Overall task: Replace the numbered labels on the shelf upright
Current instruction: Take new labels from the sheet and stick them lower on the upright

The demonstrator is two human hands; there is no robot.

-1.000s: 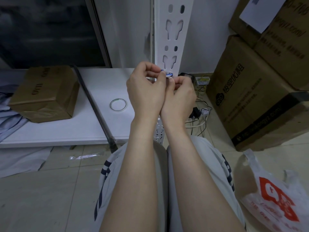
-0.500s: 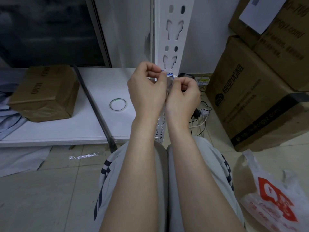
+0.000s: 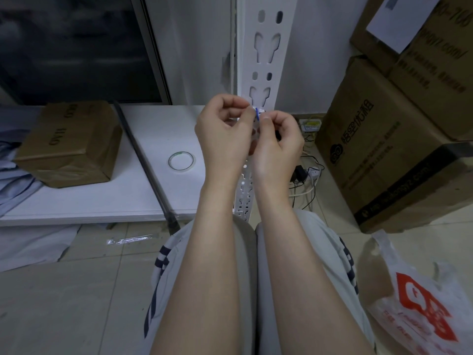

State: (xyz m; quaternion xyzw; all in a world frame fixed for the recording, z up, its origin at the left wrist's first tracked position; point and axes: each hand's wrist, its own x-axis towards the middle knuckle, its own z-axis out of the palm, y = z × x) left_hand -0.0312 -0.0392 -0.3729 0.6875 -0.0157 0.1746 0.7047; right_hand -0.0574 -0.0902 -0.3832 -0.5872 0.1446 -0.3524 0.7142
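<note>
Cardboard cartons [image 3: 378,149], large, brown, printed, stacked at the right against the wall. White board [image 3: 89,198], flat and low, lying at the left just above the tiled floor. Plastic bag [image 3: 419,306], white with a red print, on the floor at lower right. Brown box [image 3: 69,142], taped, resting on the left part of the white board. Shelf upright [image 3: 267,47], white perforated metal, running from the top centre down behind the hands to the person's knees. Black rod [image 3: 143,155], lying diagonally across the white board, just right of the brown box. Left hand [image 3: 225,139], fingers curled in, thumb and forefinger pinching the left edge of the label. Right hand [image 3: 277,144], fingers likewise curled, thumb and forefinger pinching the label's right edge; the two hands close together, in front of the upright. Tape roll [image 3: 181,160], thin, clear, flat on the board, near the left hand. Label [image 3: 256,114], small, white with a blue marking, held between both sets of fingertips before the upright's face; whether it touches the metal cannot be told.
</note>
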